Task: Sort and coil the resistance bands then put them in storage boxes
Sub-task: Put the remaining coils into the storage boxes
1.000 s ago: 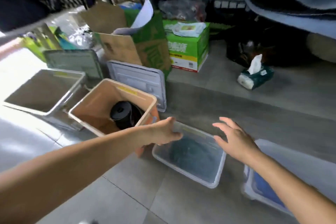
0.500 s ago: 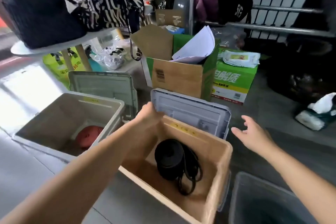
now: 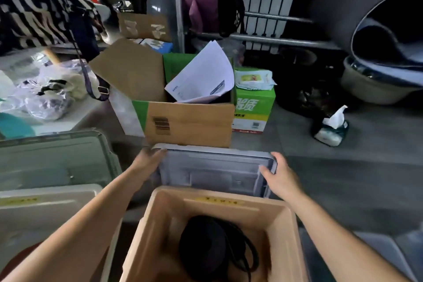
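An orange storage box (image 3: 229,201) stands open right below me, with a coiled black resistance band (image 3: 206,245) inside it. Behind it a grey box lid (image 3: 212,169) leans on edge against a cardboard box. My left hand (image 3: 148,160) grips the lid's upper left corner. My right hand (image 3: 278,173) grips its upper right edge, thumb on the inner face. A beige storage box (image 3: 45,204) sits at the left; its inside is hidden by my left arm.
A cardboard box (image 3: 190,121) with white papers stands behind the lid, a green carton (image 3: 254,107) to its right. A grey-green lid (image 3: 57,155) leans at the left. A tissue pack (image 3: 332,128) lies on the floor at right. Plastic bags (image 3: 41,94) lie at far left.
The view has swung up and left from the clear boxes to the orange box. Both hands reached forward and took hold of the grey lid's top corners.
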Motion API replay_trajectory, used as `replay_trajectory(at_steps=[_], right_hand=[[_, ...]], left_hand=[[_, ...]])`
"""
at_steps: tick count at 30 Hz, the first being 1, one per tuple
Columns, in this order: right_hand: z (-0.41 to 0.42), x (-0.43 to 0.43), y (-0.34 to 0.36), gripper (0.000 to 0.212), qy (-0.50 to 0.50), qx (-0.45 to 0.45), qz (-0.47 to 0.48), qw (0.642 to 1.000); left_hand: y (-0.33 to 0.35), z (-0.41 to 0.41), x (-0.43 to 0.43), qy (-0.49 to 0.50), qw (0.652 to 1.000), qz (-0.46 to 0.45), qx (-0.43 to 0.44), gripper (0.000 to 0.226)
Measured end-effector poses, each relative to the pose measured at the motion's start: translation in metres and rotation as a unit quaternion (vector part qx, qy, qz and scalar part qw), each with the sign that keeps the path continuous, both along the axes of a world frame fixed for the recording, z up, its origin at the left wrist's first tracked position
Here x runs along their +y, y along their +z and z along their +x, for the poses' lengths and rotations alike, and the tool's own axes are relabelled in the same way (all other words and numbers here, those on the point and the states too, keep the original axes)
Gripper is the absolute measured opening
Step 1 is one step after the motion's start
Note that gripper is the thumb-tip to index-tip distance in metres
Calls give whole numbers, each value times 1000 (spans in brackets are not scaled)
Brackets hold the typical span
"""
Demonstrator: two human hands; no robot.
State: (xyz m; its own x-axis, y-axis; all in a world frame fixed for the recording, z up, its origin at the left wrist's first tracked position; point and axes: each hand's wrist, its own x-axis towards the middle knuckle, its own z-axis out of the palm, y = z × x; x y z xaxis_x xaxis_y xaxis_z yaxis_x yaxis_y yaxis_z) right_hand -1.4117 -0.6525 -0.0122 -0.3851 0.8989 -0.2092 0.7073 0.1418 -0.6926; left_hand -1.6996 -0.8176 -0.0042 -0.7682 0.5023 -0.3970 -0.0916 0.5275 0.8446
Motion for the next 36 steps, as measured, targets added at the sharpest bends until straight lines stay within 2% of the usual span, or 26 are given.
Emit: replay_trajectory(at_steps=[3, 7, 10, 12, 14, 16, 19, 23, 26, 30, 33, 34, 36], right_hand=[[2, -7, 12, 44, -37, 81, 38, 995], [21, -31, 43, 28, -85, 193, 97, 973], [44, -67, 60, 16, -81, 269, 103, 954], [59, -92, 61, 6, -83, 295, 126, 944], [78, -114, 55, 12, -94, 311, 141, 935], [97, -138, 45, 17, -103, 320, 113, 935], [124, -174, 22, 24, -99, 290, 115, 945], [150, -203, -9, 37, -62, 251, 140, 956], [166, -210, -29, 45, -52, 233, 74, 968], [163, -193, -29, 34, -67, 180, 39, 981], [147, -175, -21, 66, -54, 89, -26, 994], [142, -172, -20, 70, -58, 75, -54, 994], [136, -167, -21, 67, -92, 72, -121, 986]], left_hand=[[11, 2, -10, 21, 996, 89, 12, 31], [52, 13, -46, -10, 982, 188, 24, 42], [64, 35, -73, 64, 978, 197, -4, 27], [58, 57, -89, 78, 980, 183, 21, 28], [47, 83, -110, 91, 977, 181, 63, 30], [41, 108, -134, 101, 971, 193, 96, 24], [32, 139, -170, 88, 972, 168, 141, 8], [9, 163, -208, 69, 975, 105, 181, 9], [-11, 171, -222, 36, 990, 30, 130, 18], [-18, 156, -207, 53, 984, -10, 172, 33], [-19, 137, -182, 29, 978, -29, 205, 27], [-23, 131, -178, 24, 979, -41, 197, 31], [-32, 126, -180, 41, 989, -69, 127, 54]])
